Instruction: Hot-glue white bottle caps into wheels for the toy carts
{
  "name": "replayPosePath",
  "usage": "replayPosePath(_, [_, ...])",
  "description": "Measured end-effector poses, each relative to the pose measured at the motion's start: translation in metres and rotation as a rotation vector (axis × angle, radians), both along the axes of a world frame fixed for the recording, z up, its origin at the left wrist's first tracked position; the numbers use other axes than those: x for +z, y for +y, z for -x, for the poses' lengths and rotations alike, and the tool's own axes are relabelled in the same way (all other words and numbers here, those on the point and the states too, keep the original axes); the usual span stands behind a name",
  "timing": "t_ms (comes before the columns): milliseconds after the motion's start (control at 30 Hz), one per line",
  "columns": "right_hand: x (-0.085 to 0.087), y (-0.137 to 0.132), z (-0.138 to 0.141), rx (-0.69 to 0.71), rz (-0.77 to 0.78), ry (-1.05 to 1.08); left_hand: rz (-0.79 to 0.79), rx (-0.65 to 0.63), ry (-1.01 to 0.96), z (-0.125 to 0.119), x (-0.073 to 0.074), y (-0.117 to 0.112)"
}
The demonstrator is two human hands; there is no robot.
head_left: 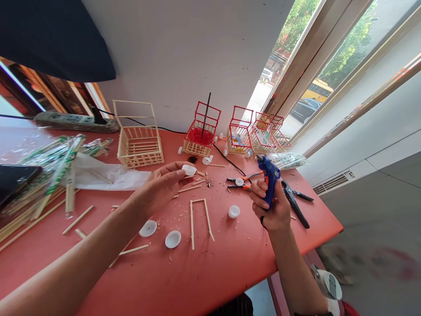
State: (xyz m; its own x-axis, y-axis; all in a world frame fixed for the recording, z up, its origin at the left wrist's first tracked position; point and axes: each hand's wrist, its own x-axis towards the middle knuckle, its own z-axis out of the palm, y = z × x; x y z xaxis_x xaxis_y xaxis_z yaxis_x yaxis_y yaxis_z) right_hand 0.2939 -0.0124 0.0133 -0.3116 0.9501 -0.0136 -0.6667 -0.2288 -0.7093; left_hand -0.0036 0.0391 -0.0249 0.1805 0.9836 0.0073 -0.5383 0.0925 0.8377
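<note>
Between the thumb and fingers of my left hand (166, 177) is a white bottle cap (189, 170), held above the red table (230, 267). My right hand (274, 210) grips a blue hot glue gun (270, 177), its nozzle pointing up and to the left. Below and between the hands lies a three-sided frame of wooden sticks (198, 200). More white caps lie around it: one cap (173, 239) and another cap (148, 228) to its left, and a further cap (234, 212) to its right.
A plain stick basket (140, 147) and a red-rimmed basket (199, 142) stand along the wall, with more baskets by the window. Pliers (245, 182) and a black-handled tool (296, 202) lie right. Wrapped chopsticks (70, 175) and a power strip (75, 121) are at left.
</note>
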Motion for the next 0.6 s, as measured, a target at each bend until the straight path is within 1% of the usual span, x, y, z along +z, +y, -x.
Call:
replayPosePath(100, [0.001, 0.001, -0.005, -0.031, 0.001, 0.063, 0.048, -0.031, -0.061, 0.001, 0.0, 0.0])
replayPosePath(167, [0.002, 0.002, -0.01, -0.093, -0.028, 0.124, 0.103, -0.027, -0.111, 0.002, 0.001, 0.001])
replayPosePath(233, [0.006, 0.003, -0.017, -0.206, -0.073, 0.172, 0.177, 0.014, -0.161, 0.004, 0.004, 0.002])
replayPosePath(300, [0.009, 0.004, -0.022, -0.337, -0.116, 0.168, 0.246, 0.075, -0.205, 0.005, 0.008, 0.003])
replayPosePath(367, [0.011, 0.005, -0.024, -0.433, -0.144, 0.102, 0.291, 0.132, -0.229, 0.005, 0.013, 0.003])
replayPosePath(400, [0.011, 0.006, -0.024, -0.458, -0.148, 0.048, 0.305, 0.152, -0.233, 0.005, 0.015, 0.003])
replayPosePath(433, [0.011, 0.006, -0.022, -0.463, -0.147, -0.019, 0.314, 0.165, -0.232, 0.004, 0.016, 0.003])
replayPosePath(500, [0.009, 0.005, -0.014, -0.427, -0.136, -0.168, 0.318, 0.167, -0.224, 0.003, 0.019, 0.002])
replayPosePath(600, [0.002, 0.002, 0.001, -0.298, -0.175, -0.368, 0.3, 0.126, -0.219, 0.001, 0.02, -0.001])
